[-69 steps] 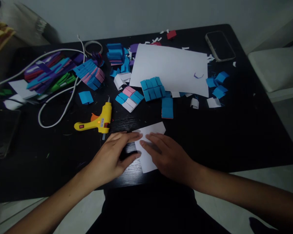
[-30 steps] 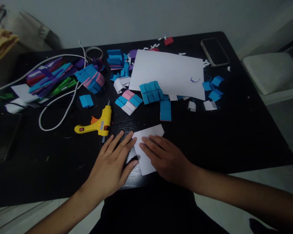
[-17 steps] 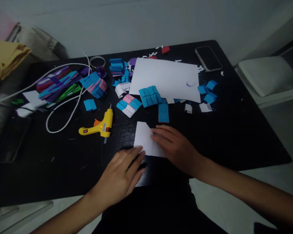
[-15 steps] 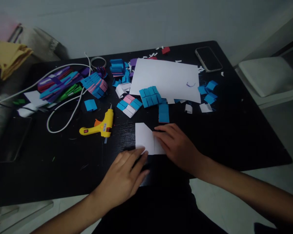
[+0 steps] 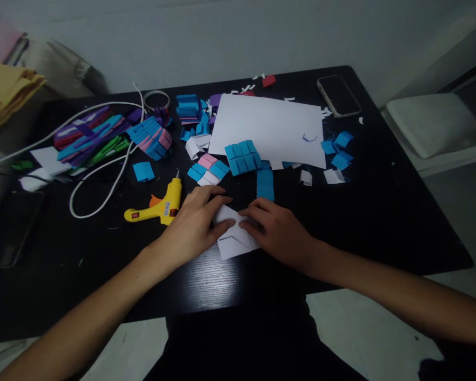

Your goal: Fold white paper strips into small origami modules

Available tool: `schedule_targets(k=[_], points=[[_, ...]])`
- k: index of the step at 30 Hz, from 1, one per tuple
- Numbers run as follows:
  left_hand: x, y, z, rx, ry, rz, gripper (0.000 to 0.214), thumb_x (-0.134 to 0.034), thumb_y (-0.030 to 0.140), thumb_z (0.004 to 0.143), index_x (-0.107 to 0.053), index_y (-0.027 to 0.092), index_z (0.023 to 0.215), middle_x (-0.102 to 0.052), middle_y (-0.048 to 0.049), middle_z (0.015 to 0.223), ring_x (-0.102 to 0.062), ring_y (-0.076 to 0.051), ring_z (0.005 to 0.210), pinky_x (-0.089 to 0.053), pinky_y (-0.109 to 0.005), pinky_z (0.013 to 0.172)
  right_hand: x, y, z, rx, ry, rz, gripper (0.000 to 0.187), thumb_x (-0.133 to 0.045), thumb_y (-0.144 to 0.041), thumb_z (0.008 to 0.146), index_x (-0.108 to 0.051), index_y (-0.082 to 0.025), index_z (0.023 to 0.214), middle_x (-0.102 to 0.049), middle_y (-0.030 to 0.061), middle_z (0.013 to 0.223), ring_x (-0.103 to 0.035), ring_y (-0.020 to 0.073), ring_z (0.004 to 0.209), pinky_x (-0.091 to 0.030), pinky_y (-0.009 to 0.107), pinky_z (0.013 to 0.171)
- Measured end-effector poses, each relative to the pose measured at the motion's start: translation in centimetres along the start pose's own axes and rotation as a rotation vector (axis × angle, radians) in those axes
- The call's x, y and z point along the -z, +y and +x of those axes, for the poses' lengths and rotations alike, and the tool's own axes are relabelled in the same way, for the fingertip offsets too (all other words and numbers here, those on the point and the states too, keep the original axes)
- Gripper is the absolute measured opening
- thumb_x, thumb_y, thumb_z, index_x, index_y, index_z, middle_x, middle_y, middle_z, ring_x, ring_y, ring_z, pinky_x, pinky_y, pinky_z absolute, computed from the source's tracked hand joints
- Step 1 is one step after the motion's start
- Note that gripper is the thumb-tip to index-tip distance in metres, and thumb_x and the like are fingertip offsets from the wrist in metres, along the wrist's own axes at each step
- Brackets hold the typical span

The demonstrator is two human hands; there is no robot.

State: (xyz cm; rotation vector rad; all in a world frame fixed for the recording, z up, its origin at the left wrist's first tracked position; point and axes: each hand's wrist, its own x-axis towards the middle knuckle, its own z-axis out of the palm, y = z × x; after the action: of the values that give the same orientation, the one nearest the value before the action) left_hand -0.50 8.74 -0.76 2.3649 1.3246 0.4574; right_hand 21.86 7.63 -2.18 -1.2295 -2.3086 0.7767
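A small piece of folded white paper (image 5: 235, 247) lies on the black table in front of me, with a crease or flap edge slanting across it. My left hand (image 5: 198, 222) grips its upper left side, the thumb on top of the sheet and the fingers along the far edge. From the right, my right hand (image 5: 275, 230) holds the paper with bent fingers and thumb close together. My fingers cover part of the sheet. Left of my left hand lies a yellow glue gun (image 5: 158, 209). Just beyond my right hand is a blue folded paper strip (image 5: 265, 184).
A large white sheet (image 5: 269, 124) lies farther back, with a blue paper block (image 5: 243, 157) at its front edge. A white cable (image 5: 99, 206) loops at the left by bundles of coloured paper (image 5: 91, 135). A phone (image 5: 338, 96) rests at the back right.
My left hand has moved up and away from me to the paper's upper left side. The paper has turned slightly and its left part is now folded over. My right hand has shifted slightly left.
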Motion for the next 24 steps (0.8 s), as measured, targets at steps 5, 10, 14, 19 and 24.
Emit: schedule_targets(k=[5,10,14,19,24], points=[[0.0,0.4,0.1,0.03,-0.021,-0.083,0.02,-0.071,0.024,0.091,-0.063,0.017,0.108,-0.059,-0.012,0.124,-0.055,-0.03,0.119,-0.049,-0.048,0.099,0.4,-0.2,0.4,-0.101,-0.034,0.06,0.022,-0.07,-0.018,0.094,-0.071,-0.015,0.116,-0.071,0.0077,0.108,-0.07,0.0215,0.092,-0.058,0.038,0.082],[0.0,0.8,0.3,0.045,-0.042,-0.141,0.013,-0.071,0.015,0.09,-0.059,0.02,0.096,-0.066,-0.002,0.094,-0.06,-0.021,0.087,-0.048,-0.037,0.079,0.4,0.1,0.5,-0.116,-0.007,0.135,0.022,-0.073,-0.015,0.091,-0.074,-0.017,0.112,-0.071,0.0063,0.108,-0.07,0.0193,0.09,-0.056,0.035,0.081],[-0.5,0.7,0.0,-0.011,-0.018,-0.182,0.008,-0.063,0.015,0.096,-0.063,0.019,0.103,-0.07,-0.0018,0.093,-0.063,-0.019,0.085,-0.048,-0.035,0.077,0.3,0.3,0.5,-0.071,0.042,0.158,0.012,-0.067,-0.014,0.094,-0.074,-0.016,0.104,-0.071,0.0058,0.102,-0.069,0.0177,0.09,-0.054,0.031,0.078],[-0.5,0.6,-1.0,-0.189,-0.05,-0.092,0.019,-0.06,0.013,0.095,-0.067,0.015,0.112,-0.07,-0.0098,0.111,-0.064,-0.025,0.101,-0.05,-0.042,0.087,0.3,0.4,0.4,-0.003,0.039,0.084,0.013,-0.061,-0.015,0.096,-0.074,-0.014,0.1,-0.07,0.0067,0.1,-0.068,0.0168,0.084,-0.054,0.03,0.074],[0.3,1.4,-2.3,-0.268,-0.101,0.009,0.032,-0.057,0.019,0.098,-0.065,0.015,0.129,-0.069,-0.0126,0.125,-0.063,-0.028,0.115,-0.051,-0.046,0.096,0.5,0.2,-0.4,0.131,0.004,-0.016,0.019,-0.057,-0.014,0.096,-0.075,-0.009,0.103,-0.069,0.0124,0.101,-0.067,0.0207,0.09,-0.057,0.033,0.077]])
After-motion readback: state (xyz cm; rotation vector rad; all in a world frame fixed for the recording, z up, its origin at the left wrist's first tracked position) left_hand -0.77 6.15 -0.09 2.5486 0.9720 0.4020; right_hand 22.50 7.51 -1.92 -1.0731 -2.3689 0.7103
